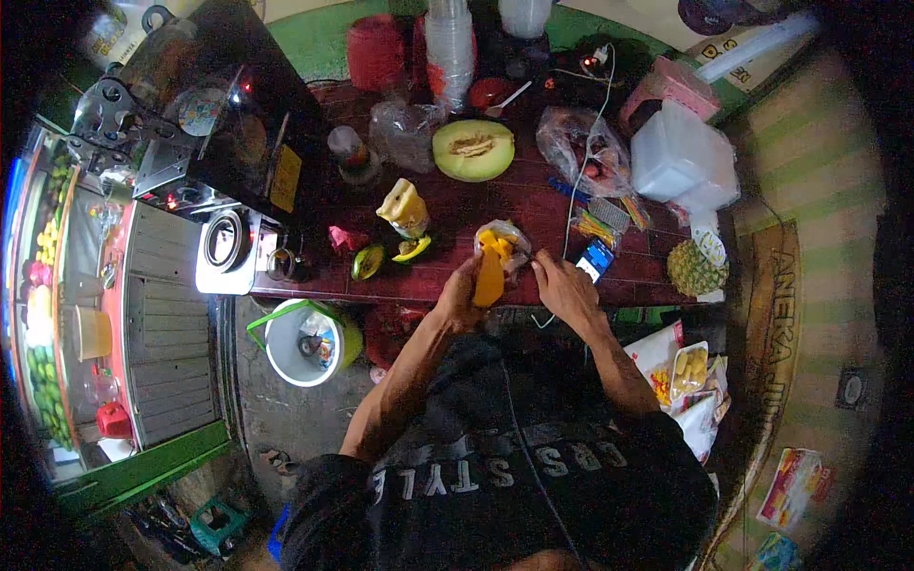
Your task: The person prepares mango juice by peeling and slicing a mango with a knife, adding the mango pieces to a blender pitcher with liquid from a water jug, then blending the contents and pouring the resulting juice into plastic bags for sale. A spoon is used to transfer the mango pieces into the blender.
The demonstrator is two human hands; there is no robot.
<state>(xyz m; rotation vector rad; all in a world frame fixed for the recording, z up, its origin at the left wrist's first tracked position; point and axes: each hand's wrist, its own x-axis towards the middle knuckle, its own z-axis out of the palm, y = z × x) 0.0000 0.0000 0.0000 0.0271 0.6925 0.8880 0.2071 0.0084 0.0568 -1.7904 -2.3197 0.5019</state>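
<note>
My left hand [464,290] grips an orange piece of peeled mango [488,279] at the front edge of the dark red table [533,205]. My right hand [564,285] is just to its right, fingers pinched at the rim of a clear plastic cup or bag [505,240] that holds more orange fruit pieces. Whether the right hand also holds a knife is hidden. Mango peel scraps [411,250] lie on the table left of the hands.
A halved melon [473,149], a pineapple [692,268], a blue phone [595,258], plastic bags and stacked cups crowd the table. A black machine [224,105] stands at the left, a green-rimmed bucket [303,341] below it. A fruit display case [48,285] fills the far left.
</note>
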